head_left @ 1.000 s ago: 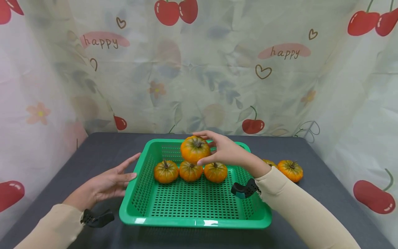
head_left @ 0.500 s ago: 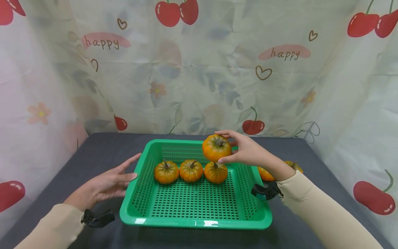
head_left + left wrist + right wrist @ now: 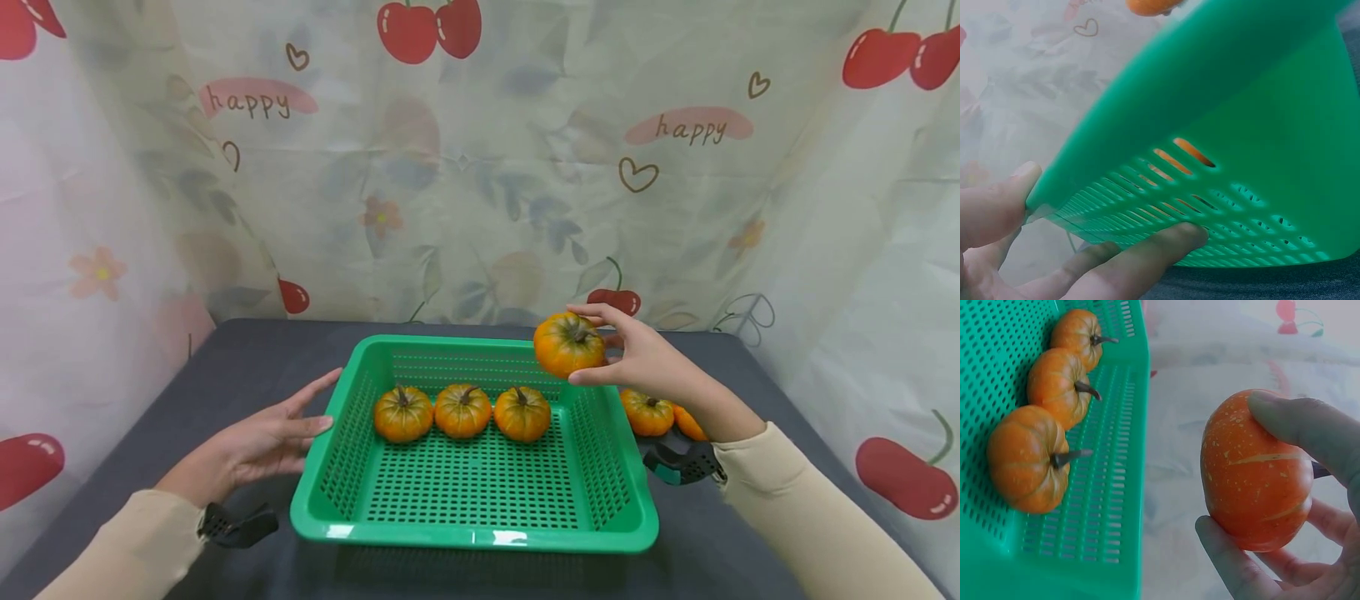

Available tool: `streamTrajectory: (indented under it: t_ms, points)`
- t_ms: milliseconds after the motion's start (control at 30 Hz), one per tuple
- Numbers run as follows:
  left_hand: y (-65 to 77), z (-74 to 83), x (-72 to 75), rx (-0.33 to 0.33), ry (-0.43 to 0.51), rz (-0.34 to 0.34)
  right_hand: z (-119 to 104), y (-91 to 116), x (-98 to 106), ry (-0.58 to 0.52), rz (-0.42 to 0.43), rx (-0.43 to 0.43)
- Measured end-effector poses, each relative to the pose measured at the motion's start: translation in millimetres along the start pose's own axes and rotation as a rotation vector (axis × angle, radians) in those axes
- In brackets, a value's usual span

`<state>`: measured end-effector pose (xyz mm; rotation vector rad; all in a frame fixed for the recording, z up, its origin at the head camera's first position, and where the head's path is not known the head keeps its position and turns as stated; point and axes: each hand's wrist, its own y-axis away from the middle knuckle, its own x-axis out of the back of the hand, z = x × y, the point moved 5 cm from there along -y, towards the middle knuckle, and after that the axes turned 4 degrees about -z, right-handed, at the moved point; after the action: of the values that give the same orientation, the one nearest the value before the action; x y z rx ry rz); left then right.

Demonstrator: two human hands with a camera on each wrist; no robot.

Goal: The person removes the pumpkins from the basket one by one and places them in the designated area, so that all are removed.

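- Pumpkin in the right hand is held at the basket's far right corner, pinched between thumb and fingertips; whether it is over the rim or beyond it, I cannot tell.
- Slackening that pinch could let the smooth, rounded skin roll free, since mostly fingertips seem to bear it.
- Travelling too low could knock it on the rim of the green plastic basket, or let the wrist camera nudge the pair of pumpkins just outside the right wall.
- Left hand is spread, fingers mostly straight and touching the basket's left side; a hard push there could slide the basket and jostle the row of three pumpkins inside.
- Open room: the basket's front half shows bare mesh floor, and the bench extends past both its sides.
- Limits: a printed curtain hangs behind the bench's far edge.
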<state>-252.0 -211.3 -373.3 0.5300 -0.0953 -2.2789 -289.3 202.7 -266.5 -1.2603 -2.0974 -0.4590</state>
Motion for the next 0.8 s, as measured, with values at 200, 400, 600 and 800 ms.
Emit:
streamTrajectory:
  t_ms: [200,400,600,800]
  points:
    - [0.4,0.7,-0.3,0.005,0.019,0.003,9,9,9,0.056,0.033,-0.019]
    - [0.8,0.1,-1.2,0.001,0.040,-0.010,22,17,14,0.054,0.057,-0.070]
    - [-0.1,-0.1,-0.5,0.002,0.036,-0.010,32,30,26,0.052,0.109,-0.114]
    - [0.2,0.7,0.3,0.004,0.022,-0.002,35,39,42,0.040,0.151,-0.086]
